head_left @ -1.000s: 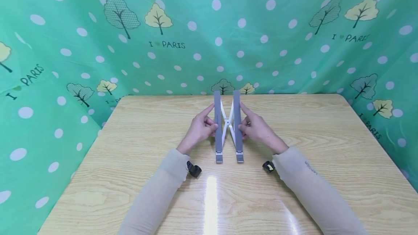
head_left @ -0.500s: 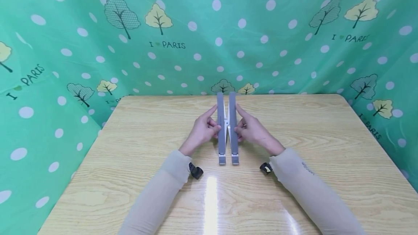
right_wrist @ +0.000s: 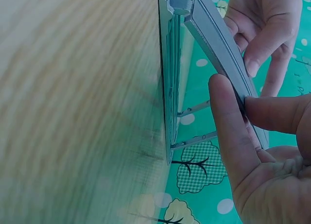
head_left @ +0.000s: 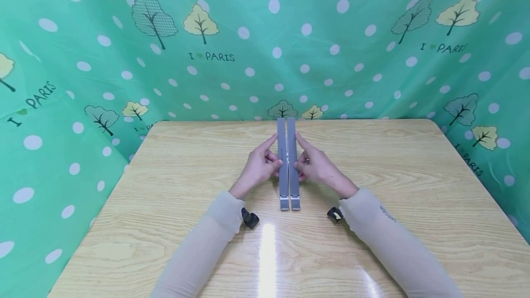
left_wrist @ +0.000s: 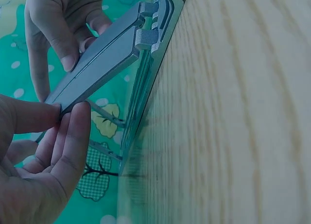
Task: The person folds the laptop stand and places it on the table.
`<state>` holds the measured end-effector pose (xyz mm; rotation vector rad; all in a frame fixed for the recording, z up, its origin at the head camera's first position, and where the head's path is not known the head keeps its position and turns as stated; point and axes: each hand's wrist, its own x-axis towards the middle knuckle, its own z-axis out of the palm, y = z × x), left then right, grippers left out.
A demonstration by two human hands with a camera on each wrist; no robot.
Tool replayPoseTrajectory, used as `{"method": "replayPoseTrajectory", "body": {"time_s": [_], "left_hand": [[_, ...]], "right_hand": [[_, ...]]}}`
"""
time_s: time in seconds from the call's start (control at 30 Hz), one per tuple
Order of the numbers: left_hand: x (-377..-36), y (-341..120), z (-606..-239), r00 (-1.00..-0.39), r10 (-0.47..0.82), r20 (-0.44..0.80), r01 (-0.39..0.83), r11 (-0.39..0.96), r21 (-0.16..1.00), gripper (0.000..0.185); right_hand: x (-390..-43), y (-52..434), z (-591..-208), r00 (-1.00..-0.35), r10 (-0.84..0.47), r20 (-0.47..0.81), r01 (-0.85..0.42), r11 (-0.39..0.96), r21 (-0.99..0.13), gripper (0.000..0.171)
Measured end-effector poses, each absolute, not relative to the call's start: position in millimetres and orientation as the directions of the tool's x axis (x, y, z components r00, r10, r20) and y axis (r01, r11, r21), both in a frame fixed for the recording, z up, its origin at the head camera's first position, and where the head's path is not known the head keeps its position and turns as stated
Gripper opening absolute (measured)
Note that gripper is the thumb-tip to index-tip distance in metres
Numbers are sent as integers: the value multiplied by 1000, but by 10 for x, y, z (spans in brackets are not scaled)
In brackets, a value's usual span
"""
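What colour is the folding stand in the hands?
Grey; the folding stand shows best in the head view.

Long beige sleeves (head_left: pixel 389 238), bare hands — small black wrist cameras (head_left: pixel 250 219)
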<state>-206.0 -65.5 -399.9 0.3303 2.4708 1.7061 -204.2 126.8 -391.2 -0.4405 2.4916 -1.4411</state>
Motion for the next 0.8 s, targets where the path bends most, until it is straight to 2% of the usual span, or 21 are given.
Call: {"method": "replayPoseTrajectory", "body": {"time_s": [0.8], "left_hand": [[-2071,-646,-4048,-963,263,53,137,312,940,86]], "right_hand": [[-2020,1250,-3904,-932,-359,-59,-134,489,-862,88]]}}
